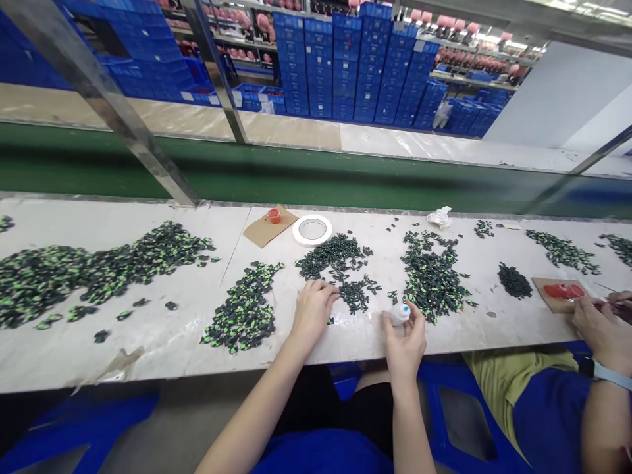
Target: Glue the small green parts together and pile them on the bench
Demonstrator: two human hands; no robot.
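Observation:
My right hand (405, 342) grips a small white bottle (397, 314) with a blue spot at its tip, low over the table's near side. Beside it lies a heap of black-and-green small parts (434, 276). My left hand (315, 309) rests at the near edge of a pile of small dark parts (330, 253), its fingers curled together; what they hold, if anything, is hidden. A looser cluster of dark parts (354, 295) lies between my hands. Left of my left hand spreads another black-and-green heap (241, 309).
Behind the piles lie a white tape roll (312, 230), a cardboard piece (261, 232) bearing a red cup (274, 215), and crumpled tissue (439, 217). A large heap (44, 276) covers the left. A co-worker's hands (600, 322) work at right. Metal posts (168, 164) rise beyond.

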